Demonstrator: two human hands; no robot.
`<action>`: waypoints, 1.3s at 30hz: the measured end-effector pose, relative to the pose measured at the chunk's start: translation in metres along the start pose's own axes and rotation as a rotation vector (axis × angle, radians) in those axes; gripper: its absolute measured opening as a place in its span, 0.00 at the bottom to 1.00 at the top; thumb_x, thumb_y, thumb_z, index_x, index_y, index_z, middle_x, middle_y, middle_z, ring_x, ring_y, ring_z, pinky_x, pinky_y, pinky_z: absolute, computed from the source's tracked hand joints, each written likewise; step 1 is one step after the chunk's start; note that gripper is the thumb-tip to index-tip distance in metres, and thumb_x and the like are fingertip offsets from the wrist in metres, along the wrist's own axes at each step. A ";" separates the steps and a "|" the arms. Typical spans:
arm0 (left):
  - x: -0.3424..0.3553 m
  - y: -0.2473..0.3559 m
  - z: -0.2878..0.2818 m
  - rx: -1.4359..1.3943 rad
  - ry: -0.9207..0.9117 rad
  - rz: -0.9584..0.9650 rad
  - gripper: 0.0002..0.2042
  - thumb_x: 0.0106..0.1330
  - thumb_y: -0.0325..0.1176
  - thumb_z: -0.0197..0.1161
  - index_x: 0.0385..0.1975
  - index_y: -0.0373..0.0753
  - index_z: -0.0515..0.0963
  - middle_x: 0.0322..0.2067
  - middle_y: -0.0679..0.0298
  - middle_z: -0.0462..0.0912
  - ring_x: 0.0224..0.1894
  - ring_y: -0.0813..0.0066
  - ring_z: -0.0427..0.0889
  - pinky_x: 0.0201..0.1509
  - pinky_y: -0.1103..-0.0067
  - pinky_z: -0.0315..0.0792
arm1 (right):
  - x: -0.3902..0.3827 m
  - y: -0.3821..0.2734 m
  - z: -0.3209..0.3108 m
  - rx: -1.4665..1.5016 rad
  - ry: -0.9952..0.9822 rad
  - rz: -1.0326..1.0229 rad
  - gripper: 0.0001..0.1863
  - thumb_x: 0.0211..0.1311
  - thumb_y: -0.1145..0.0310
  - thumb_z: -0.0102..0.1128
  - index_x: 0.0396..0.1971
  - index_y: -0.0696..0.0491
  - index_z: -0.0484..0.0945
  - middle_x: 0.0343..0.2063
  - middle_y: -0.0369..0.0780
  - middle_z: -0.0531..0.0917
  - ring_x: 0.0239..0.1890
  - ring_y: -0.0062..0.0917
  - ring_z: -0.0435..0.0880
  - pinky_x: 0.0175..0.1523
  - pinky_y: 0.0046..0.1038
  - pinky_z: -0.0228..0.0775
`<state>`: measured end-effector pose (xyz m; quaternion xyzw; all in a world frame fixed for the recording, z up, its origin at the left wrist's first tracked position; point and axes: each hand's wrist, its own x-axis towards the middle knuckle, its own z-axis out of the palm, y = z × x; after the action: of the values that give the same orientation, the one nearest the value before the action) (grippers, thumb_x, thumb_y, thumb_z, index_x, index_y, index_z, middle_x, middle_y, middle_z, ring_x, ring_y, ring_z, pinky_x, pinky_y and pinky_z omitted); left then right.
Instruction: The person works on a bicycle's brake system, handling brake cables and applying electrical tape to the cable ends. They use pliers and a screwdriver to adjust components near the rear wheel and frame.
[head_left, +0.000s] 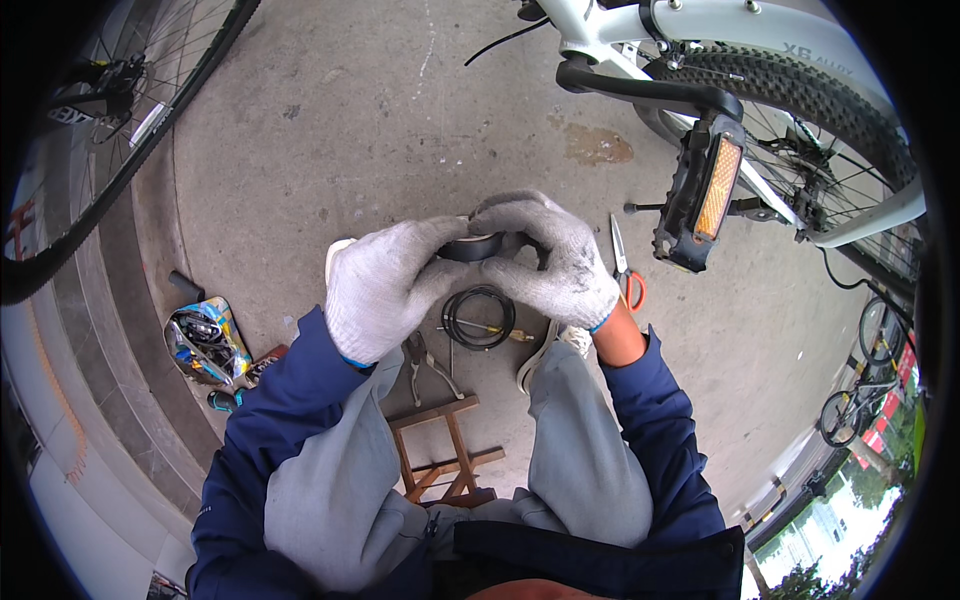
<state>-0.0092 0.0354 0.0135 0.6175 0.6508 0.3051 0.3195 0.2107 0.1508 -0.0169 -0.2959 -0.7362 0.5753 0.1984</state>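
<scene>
My left hand point(380, 285) and my right hand point(550, 262), both in whitish-grey work gloves, meet in front of me above the ground. Between their fingertips is a roll of black tape point(470, 248), gripped from both sides. The fingers hide part of the roll. Below the hands a coiled black cable point(478, 318) lies on the concrete. Near it, between my feet, are pliers point(432, 368) with spread handles. To the right of my right hand lie scissors point(622, 262) with orange-red handles.
A white bicycle point(700, 25) stands at the upper right, its black pedal point(700, 195) reaching toward me. Another wheel point(200, 110) rises at the left, beside steps. At the left lies an open bag of tools point(207, 340). Under me is a wooden stool point(440, 450).
</scene>
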 end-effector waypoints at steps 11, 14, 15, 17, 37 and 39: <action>-0.002 -0.003 0.005 0.396 -0.179 0.036 0.25 0.61 0.34 0.76 0.60 0.41 0.84 0.43 0.56 0.89 0.45 0.52 0.89 0.49 0.63 0.82 | 0.000 -0.009 0.018 -0.157 -0.006 0.026 0.11 0.62 0.73 0.64 0.45 0.57 0.83 0.38 0.51 0.83 0.42 0.50 0.87 0.48 0.44 0.81; -0.001 -0.008 0.006 0.433 -0.114 0.128 0.21 0.66 0.44 0.74 0.57 0.47 0.84 0.33 0.60 0.86 0.37 0.58 0.90 0.42 0.64 0.82 | 0.000 -0.007 0.020 -0.115 -0.017 0.051 0.10 0.63 0.74 0.62 0.44 0.57 0.82 0.38 0.52 0.83 0.43 0.52 0.86 0.49 0.46 0.80; -0.001 -0.008 0.007 0.433 -0.126 0.121 0.21 0.66 0.44 0.74 0.57 0.46 0.84 0.33 0.60 0.86 0.37 0.58 0.90 0.41 0.64 0.82 | -0.001 -0.007 0.020 -0.091 -0.018 0.059 0.10 0.63 0.74 0.62 0.44 0.57 0.82 0.38 0.52 0.83 0.43 0.53 0.86 0.49 0.45 0.80; -0.001 -0.007 0.006 0.433 -0.150 0.106 0.21 0.66 0.43 0.74 0.57 0.46 0.84 0.32 0.59 0.86 0.37 0.57 0.90 0.41 0.63 0.82 | -0.003 -0.007 0.020 -0.064 -0.023 0.061 0.11 0.63 0.75 0.61 0.44 0.57 0.81 0.39 0.52 0.83 0.44 0.53 0.86 0.50 0.45 0.80; 0.002 0.001 0.003 0.310 -0.234 -0.018 0.23 0.64 0.34 0.74 0.60 0.42 0.84 0.40 0.55 0.88 0.44 0.50 0.89 0.48 0.62 0.82 | -0.008 0.004 0.020 0.050 -0.038 0.113 0.13 0.62 0.77 0.58 0.47 0.58 0.82 0.39 0.50 0.84 0.43 0.48 0.87 0.49 0.42 0.79; 0.002 0.003 0.002 0.291 -0.209 -0.005 0.22 0.64 0.34 0.74 0.59 0.41 0.84 0.39 0.55 0.89 0.44 0.50 0.89 0.48 0.62 0.82 | -0.006 0.008 0.021 0.002 -0.014 0.060 0.14 0.62 0.78 0.58 0.47 0.58 0.82 0.39 0.50 0.84 0.43 0.48 0.87 0.49 0.42 0.80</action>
<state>-0.0056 0.0372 0.0143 0.6838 0.6530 0.1409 0.2935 0.2032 0.1328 -0.0295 -0.3135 -0.7279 0.5838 0.1763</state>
